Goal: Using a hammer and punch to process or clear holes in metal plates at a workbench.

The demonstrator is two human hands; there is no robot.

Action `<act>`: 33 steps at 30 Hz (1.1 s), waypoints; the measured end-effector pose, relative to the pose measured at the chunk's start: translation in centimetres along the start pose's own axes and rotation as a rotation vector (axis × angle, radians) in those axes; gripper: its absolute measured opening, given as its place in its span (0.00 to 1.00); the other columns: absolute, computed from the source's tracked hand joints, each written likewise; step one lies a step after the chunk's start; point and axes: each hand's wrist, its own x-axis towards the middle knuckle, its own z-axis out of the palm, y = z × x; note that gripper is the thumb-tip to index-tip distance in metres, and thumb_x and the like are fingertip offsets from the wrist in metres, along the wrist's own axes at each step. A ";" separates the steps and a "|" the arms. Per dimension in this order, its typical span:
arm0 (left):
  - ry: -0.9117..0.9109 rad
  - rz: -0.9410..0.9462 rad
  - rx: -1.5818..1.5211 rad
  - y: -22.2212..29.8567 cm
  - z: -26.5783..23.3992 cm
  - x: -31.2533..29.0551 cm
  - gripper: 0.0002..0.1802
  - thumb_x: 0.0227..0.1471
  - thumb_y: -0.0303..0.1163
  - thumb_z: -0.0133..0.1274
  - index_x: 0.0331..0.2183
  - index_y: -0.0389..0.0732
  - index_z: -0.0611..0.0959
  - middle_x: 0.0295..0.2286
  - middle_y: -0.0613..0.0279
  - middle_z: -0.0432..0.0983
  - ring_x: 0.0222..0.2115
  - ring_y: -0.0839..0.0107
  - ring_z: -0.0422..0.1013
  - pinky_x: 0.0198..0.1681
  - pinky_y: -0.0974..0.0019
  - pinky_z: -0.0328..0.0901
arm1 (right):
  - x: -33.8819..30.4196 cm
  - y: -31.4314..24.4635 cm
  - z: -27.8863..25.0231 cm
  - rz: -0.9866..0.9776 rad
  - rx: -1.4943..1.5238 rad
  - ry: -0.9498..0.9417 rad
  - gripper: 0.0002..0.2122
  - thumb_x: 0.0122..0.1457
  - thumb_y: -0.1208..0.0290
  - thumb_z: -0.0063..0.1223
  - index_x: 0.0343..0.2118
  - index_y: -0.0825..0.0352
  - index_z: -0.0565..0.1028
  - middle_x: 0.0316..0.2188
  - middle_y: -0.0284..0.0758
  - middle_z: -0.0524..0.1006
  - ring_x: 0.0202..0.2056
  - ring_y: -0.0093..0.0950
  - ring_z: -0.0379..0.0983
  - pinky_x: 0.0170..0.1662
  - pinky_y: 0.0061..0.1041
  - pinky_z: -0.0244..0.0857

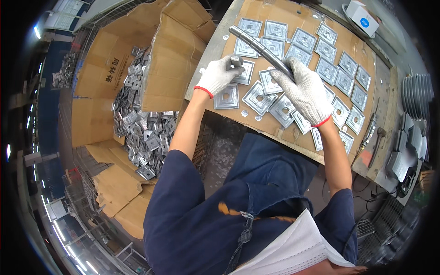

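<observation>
In my gloved right hand [305,89], a long steel bar [261,48] is gripped near its lower end, slanting up to the left above the table. My gloved left hand [215,75] pinches a short, dark metal piece with a blunt end [236,60], possibly a punch; the fingers hide most of it. Beneath both hands lie square cast-metal plates in rows. A nearer plate [260,98] shows a round hole in its middle, while the middle of a farther one [275,30] looks filled. A small round metal disc [244,112] rests between plates near the table's front edge.
Cardboard [293,9] covers the workbench. Left of it stands a large open carton [172,59] heaped with metal plates [149,137]. A hammer [378,137] lies along the bench's right side, near stacked round metal parts [416,96]. A white box [362,18] sits at the back right.
</observation>
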 end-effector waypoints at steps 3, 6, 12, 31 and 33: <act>0.032 -0.015 0.115 0.2 0.0 -0.1 0.20 0.60 0.40 0.65 0.49 0.39 0.85 0.35 0.50 0.86 0.35 0.63 0.83 0.41 0.60 0.76 | 0.5 -1.6 -0.7 0.046 0.022 -0.022 0.21 0.68 0.51 0.58 0.46 0.68 0.78 0.25 0.44 0.80 0.28 0.41 0.82 0.34 0.37 0.72; 0.088 0.044 0.151 -1.7 0.4 0.3 0.20 0.60 0.41 0.65 0.48 0.39 0.85 0.36 0.46 0.86 0.36 0.57 0.84 0.41 0.58 0.76 | 0.7 -2.9 -0.7 -0.059 0.053 0.066 0.19 0.68 0.53 0.60 0.46 0.67 0.78 0.25 0.44 0.80 0.28 0.41 0.82 0.33 0.36 0.72; 0.150 0.124 0.332 -0.3 0.3 -0.6 0.20 0.59 0.43 0.65 0.47 0.39 0.85 0.37 0.44 0.85 0.38 0.51 0.83 0.43 0.55 0.74 | 1.6 -3.8 2.5 -0.188 0.098 0.165 0.16 0.69 0.58 0.60 0.48 0.66 0.74 0.24 0.42 0.79 0.24 0.37 0.80 0.30 0.34 0.73; 0.262 0.144 -0.126 0.8 1.0 -0.4 0.23 0.56 0.40 0.67 0.48 0.34 0.85 0.34 0.54 0.87 0.36 0.69 0.83 0.45 0.66 0.74 | -3.8 5.2 4.4 0.101 -0.087 0.100 0.18 0.70 0.52 0.53 0.43 0.66 0.74 0.27 0.50 0.80 0.33 0.49 0.81 0.37 0.46 0.73; 0.198 0.218 -0.415 2.4 1.2 -0.5 0.18 0.58 0.32 0.66 0.47 0.33 0.85 0.35 0.55 0.87 0.36 0.71 0.83 0.45 0.68 0.74 | -4.3 9.1 5.4 0.088 -0.281 -0.096 0.19 0.71 0.51 0.52 0.42 0.67 0.74 0.27 0.51 0.80 0.33 0.52 0.80 0.37 0.47 0.73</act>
